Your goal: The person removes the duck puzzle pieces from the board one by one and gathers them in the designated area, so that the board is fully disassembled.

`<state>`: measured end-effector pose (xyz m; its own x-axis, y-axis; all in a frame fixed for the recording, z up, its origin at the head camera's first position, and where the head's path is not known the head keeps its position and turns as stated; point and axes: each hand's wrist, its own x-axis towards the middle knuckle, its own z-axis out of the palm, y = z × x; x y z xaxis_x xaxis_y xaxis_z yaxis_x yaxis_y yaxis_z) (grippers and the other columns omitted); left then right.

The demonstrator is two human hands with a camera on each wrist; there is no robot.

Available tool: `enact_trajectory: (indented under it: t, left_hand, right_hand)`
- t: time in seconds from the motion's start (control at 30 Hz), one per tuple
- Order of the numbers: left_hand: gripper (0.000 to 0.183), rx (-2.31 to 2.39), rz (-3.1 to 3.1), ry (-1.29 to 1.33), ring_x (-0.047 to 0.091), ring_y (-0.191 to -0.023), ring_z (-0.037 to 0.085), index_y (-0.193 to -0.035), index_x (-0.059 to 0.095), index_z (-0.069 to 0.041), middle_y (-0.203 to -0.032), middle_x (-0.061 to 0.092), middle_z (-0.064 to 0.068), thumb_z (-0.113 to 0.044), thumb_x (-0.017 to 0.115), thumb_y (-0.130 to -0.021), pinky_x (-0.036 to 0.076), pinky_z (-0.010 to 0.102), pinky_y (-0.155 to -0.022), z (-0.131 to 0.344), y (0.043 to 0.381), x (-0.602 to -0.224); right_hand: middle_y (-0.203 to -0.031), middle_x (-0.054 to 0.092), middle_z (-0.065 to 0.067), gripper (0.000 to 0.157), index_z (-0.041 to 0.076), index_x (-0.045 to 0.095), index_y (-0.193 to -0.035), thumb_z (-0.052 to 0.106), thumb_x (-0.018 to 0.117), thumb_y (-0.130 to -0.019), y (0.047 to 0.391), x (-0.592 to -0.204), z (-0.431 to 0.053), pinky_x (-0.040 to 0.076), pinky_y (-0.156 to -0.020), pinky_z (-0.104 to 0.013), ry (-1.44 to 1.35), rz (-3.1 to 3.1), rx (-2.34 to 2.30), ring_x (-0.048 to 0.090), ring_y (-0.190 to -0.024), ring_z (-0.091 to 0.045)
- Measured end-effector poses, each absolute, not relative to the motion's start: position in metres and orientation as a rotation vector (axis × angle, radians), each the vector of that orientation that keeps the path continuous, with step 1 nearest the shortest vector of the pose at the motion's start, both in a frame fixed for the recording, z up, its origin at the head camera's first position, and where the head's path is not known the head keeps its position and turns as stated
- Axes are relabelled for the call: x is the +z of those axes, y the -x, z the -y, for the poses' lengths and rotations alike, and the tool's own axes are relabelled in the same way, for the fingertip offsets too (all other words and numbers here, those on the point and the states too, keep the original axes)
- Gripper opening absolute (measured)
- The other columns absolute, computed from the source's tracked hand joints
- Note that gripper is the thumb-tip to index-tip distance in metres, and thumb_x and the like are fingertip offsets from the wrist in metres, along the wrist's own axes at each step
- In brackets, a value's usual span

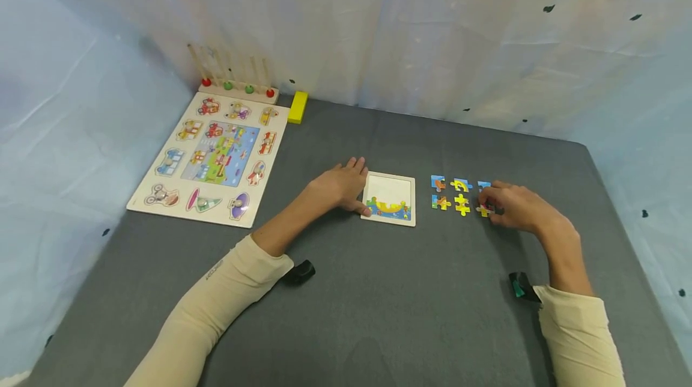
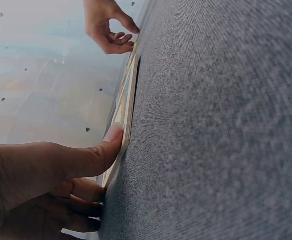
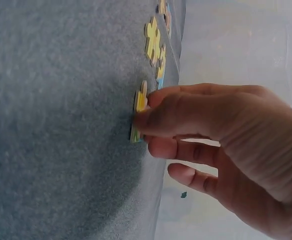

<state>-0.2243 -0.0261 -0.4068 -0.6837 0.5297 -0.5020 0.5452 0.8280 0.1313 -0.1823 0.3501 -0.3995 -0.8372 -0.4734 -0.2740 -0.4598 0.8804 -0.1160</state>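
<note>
In the head view, my left hand (image 1: pixel 342 187) holds the left edge of a small wooden puzzle tray (image 1: pixel 413 198). The left wrist view shows the thumb (image 2: pixel 103 152) on its rim and the other fingers beside it, down by the table. Along the tray's bottom lies a joined strip of pieces (image 1: pixel 390 209), yellow over blue; the part above is bare. To the right, my right hand (image 1: pixel 516 205) pinches a jigsaw piece (image 3: pixel 140 102) at the table surface, thumb over it. Several loose jigsaw pieces (image 1: pixel 462 205) lie in two rows beside that hand, partly hidden by its fingers.
A large wooden peg puzzle board (image 1: pixel 221 214) lies at the back left. Behind it stands a wooden rack (image 1: pixel 238 91) with upright pegs and red and green beads. A yellow block (image 1: pixel 298 107) is next to them. Grey cloth covers the table (image 1: pixel 405 303); pale curtains hang behind.
</note>
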Motion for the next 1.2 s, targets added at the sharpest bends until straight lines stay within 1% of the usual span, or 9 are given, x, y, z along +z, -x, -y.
enact_trajectory:
  t: [0.1,0.23,0.4,0.47,0.57,0.7,0.9,1.1,1.2]
  left_hand:
    - [0.106,-0.039,-2.47,-0.786,0.007,-0.166,0.035,-0.166,0.016,0.001,-0.176,0.005,0.021,-0.061,0.066,-0.096,0.023,0.051,-0.133,0.026,0.225,-0.408]
    - [0.109,-0.057,-2.462,-0.793,0.007,-0.166,0.035,-0.166,0.015,0.0,-0.177,0.004,0.02,-0.062,0.068,-0.094,0.023,0.051,-0.133,0.027,0.226,-0.408]
    - [0.112,-0.078,-2.454,-0.798,0.006,-0.166,0.034,-0.167,0.014,-0.001,-0.177,0.003,0.019,-0.064,0.069,-0.092,0.021,0.05,-0.134,0.029,0.229,-0.407]
    - [0.114,-0.074,-2.448,-0.805,0.005,-0.166,0.034,-0.167,0.013,-0.001,-0.177,0.002,0.019,-0.064,0.07,-0.091,0.021,0.05,-0.134,0.03,0.229,-0.407]
    - [0.117,-0.068,-2.449,-0.806,0.005,-0.166,0.035,-0.167,0.013,-0.001,-0.177,0.001,0.019,-0.065,0.072,-0.089,0.022,0.05,-0.134,0.031,0.231,-0.407]
    - [0.118,-0.073,-2.45,-0.811,0.006,-0.166,0.036,-0.167,0.013,-0.001,-0.177,0.001,0.02,-0.065,0.073,-0.088,0.022,0.051,-0.134,0.032,0.231,-0.407]
    - [0.118,-0.077,-2.451,-0.803,0.005,-0.166,0.035,-0.167,0.013,-0.001,-0.177,0.001,0.02,-0.065,0.074,-0.088,0.021,0.05,-0.134,0.029,0.23,-0.405]
    - [0.12,-0.064,-2.46,-0.803,0.006,-0.166,0.035,-0.167,0.013,-0.001,-0.177,0.002,0.02,-0.067,0.073,-0.087,0.021,0.05,-0.134,0.026,0.229,-0.404]
    - [0.12,-0.067,-2.461,-0.788,0.006,-0.166,0.035,-0.167,0.013,-0.001,-0.177,0.002,0.019,-0.066,0.073,-0.086,0.021,0.049,-0.134,0.027,0.227,-0.405]
  right_hand:
    - [-0.098,0.065,-0.01,0.022,0.005,0.071,-0.109,0.003,0.078,-0.088,0.182,-0.399,-0.346,0.053,-0.069,-0.043,0.698,-2.761,-0.026,0.061,-0.081,-0.019]
    - [-0.105,0.068,-0.015,0.024,0.002,0.07,-0.114,0.005,0.076,-0.091,0.183,-0.389,-0.335,0.055,-0.072,-0.046,0.688,-2.798,-0.016,0.062,-0.081,-0.02]
    - [-0.109,0.069,-0.016,0.023,0.002,0.07,-0.117,0.003,0.072,-0.093,0.185,-0.369,-0.316,0.057,-0.073,-0.045,0.803,-2.866,-0.086,0.062,-0.077,-0.019]
    - [-0.111,0.069,-0.016,0.023,0.002,0.07,-0.117,0.002,0.07,-0.095,0.186,-0.363,-0.306,0.058,-0.075,-0.046,0.865,-2.873,-0.125,0.065,-0.079,-0.02]
    - [-0.116,0.07,-0.014,0.023,0.004,0.07,-0.12,0.002,0.069,-0.097,0.188,-0.359,-0.287,0.059,-0.079,-0.046,0.926,-2.841,-0.213,0.069,-0.088,-0.022]
    - [-0.117,0.069,-0.012,0.025,0.004,0.07,-0.122,0.004,0.069,-0.098,0.193,-0.363,-0.26,0.059,-0.08,-0.043,0.994,-2.758,-0.29,0.07,-0.092,-0.022]
    - [-0.116,0.07,-0.011,0.026,0.004,0.071,-0.121,0.006,0.073,-0.096,0.198,-0.375,-0.218,0.058,-0.077,-0.04,1.167,-2.66,-0.275,0.069,-0.089,-0.023]
    - [-0.118,0.07,-0.01,0.03,0.005,0.071,-0.124,0.015,0.076,-0.096,0.199,-0.389,-0.182,0.06,-0.085,-0.042,1.228,-2.583,-0.248,0.071,-0.094,-0.022]
    - [-0.121,0.069,-0.011,0.033,0.004,0.07,-0.127,0.017,0.076,-0.097,0.199,-0.396,-0.168,0.059,-0.092,-0.045,1.25,-2.548,-0.228,0.071,-0.103,-0.025]
